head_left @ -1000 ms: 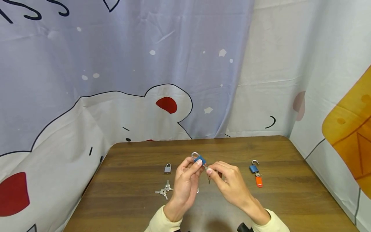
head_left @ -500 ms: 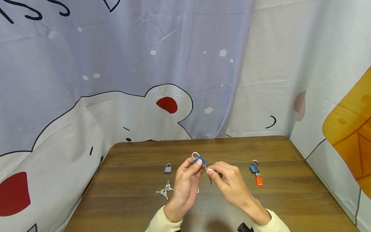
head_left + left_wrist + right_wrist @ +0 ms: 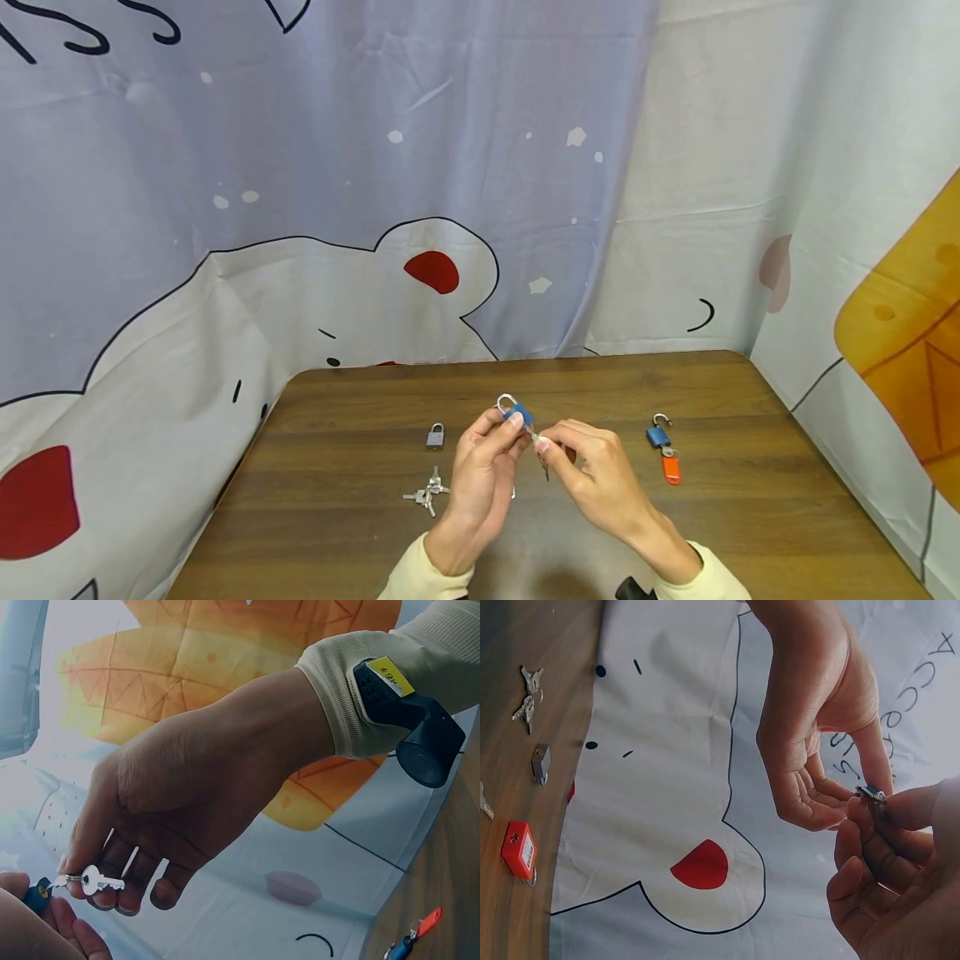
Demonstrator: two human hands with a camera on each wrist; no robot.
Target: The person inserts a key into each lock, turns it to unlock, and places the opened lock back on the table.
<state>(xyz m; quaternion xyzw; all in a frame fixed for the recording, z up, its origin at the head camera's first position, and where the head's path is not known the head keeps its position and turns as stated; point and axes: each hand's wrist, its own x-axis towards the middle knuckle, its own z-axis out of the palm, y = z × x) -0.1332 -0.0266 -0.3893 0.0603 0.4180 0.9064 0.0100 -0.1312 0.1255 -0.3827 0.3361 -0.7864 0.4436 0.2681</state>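
My left hand (image 3: 483, 475) holds a small blue padlock (image 3: 519, 413) between thumb and fingers, its silver shackle (image 3: 506, 402) pointing up and away. My right hand (image 3: 592, 471) pinches a key at the padlock's bottom end. In the left wrist view, that key meets the keyhole face of the blue padlock (image 3: 37, 894). A second silver key (image 3: 102, 881) dangles beside it on a small ring. The right wrist view shows both hands meeting at the padlock, mostly hidden by fingers.
On the wooden table (image 3: 360, 550) lie a small grey padlock (image 3: 435, 436) and a bunch of silver keys (image 3: 427, 493) at left. Another blue padlock (image 3: 657, 437) with an orange tag (image 3: 671, 470) lies at right. A red padlock (image 3: 519, 851) shows in the right wrist view.
The key dangling below my right fingers has swung slightly to the right. Both hands stay almost in place around the padlock.
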